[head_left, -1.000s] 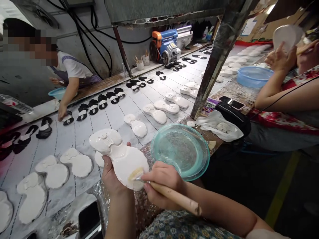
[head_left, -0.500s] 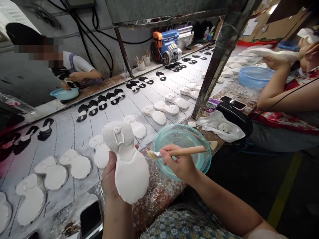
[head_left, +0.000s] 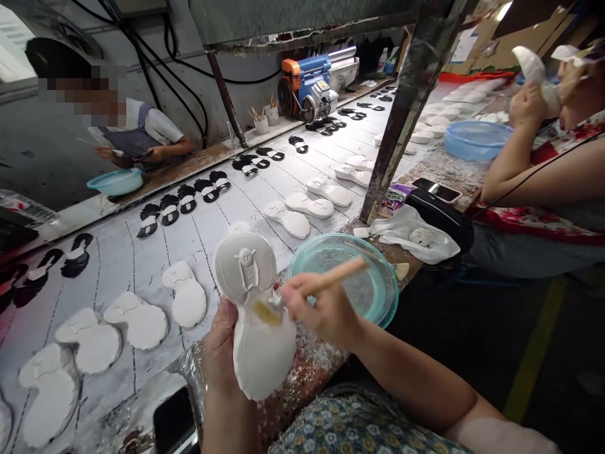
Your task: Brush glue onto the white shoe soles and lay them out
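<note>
Factory workroom, cables down a grey wall, orange-and-blue machine [head_left: 307, 85] and cup of brushes [head_left: 265, 124] along the far edge of a long white table [head_left: 111, 268] ruled in dashed lanes. Rows of black sole pieces [head_left: 186, 198] and flat white soles [head_left: 186, 295] down the lanes, toward the near edge. Teal glass dish [head_left: 373, 296] at the near edge, wet-looking inside. One white sole [head_left: 255, 315] lifted off the table, above the near edge and in front of the dish's left side, with a yellowish wet patch [head_left: 266, 313] at its middle. Left hand [head_left: 220, 353] closed around that sole from below. Right hand [head_left: 321, 309] pinched tight on a wooden brush [head_left: 340, 275], bristles at the patch, tip partly hidden. Across the table, a co-worker [head_left: 142, 129] behind a blue basin [head_left: 115, 181]. On the right, another co-worker [head_left: 543, 183] raising a white sole [head_left: 529, 66] beyond a blue tub [head_left: 477, 140], black bag [head_left: 439, 217] and phone [head_left: 435, 189] close by
</note>
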Available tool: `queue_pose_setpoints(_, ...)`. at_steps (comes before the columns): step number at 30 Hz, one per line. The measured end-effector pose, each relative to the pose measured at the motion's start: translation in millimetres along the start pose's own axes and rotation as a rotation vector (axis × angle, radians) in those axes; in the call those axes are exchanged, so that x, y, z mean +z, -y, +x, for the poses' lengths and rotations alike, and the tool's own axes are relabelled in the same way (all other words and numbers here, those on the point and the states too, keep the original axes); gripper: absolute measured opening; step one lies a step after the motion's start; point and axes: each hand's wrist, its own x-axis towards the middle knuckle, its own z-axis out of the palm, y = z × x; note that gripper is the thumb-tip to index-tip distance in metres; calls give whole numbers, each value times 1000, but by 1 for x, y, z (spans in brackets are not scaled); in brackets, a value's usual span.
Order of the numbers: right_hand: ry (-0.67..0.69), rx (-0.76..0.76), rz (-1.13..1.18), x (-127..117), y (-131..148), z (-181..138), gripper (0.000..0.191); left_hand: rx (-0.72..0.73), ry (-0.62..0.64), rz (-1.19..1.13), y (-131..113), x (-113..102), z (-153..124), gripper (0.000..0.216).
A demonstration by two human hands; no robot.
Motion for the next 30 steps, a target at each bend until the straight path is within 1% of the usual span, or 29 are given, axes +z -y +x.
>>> queue_pose_setpoints(2,-117,22,-16,-2,-4,3,23,19,-2,21,-1,0,0,31)
queue_pose_setpoints(3,-149,27,-14,-4,-5,3,23,-9,-23,28,-3,0,1,35)
queue_pose_setpoints(5,-156,14,-2,-5,-4,-1,19,-107,-93,25,-6,3,6,47)
queue_pose_setpoints(6,-136,-29,-9,-4,-2,-5,16,-127,-134,14,-9,4,9,51)
queue_pose_setpoints(8,-85,-197,-61,2,3,-16,9,-78,-200,-14,-12,5,18,54)
queue_pose_setpoints(9,-63,-304,-98,6,5,-22,9,-40,-216,-28,-14,5,22,53)
queue_pose_setpoints(11,-27,-484,-174,13,7,-31,19,15,-230,-57,-15,4,31,52)
queue_pose_setpoints(14,-2,-612,-251,19,0,-43,29,50,-282,-89,-17,0,42,53)
queue_pose_setpoints(17,45,-732,-360,17,-10,-52,35,88,-332,-119,-19,-5,48,56)
queue_pose_setpoints(19,72,-780,-384,17,-14,-57,38,79,-343,-141,-20,-8,49,55)
queue_pose_setpoints(21,49,-805,-301,20,-14,-59,41,31,-302,-154,-22,-12,47,56)
queue_pose_setpoints(23,-1,-815,-193,25,-12,-59,45,-47,-191,-169,-23,-16,44,57)
queue_pose_setpoints(25,-23,-802,-141,30,-9,-57,47,-113,-76,-190,-24,-20,41,59)
queue_pose_setpoints(28,-47,-735,-57,32,-4,-57,42,-154,11,-204,-27,-25,40,57)
queue_pose_setpoints(30,-62,-635,42,28,1,-56,36,-218,91,-207,-29,-27,39,56)
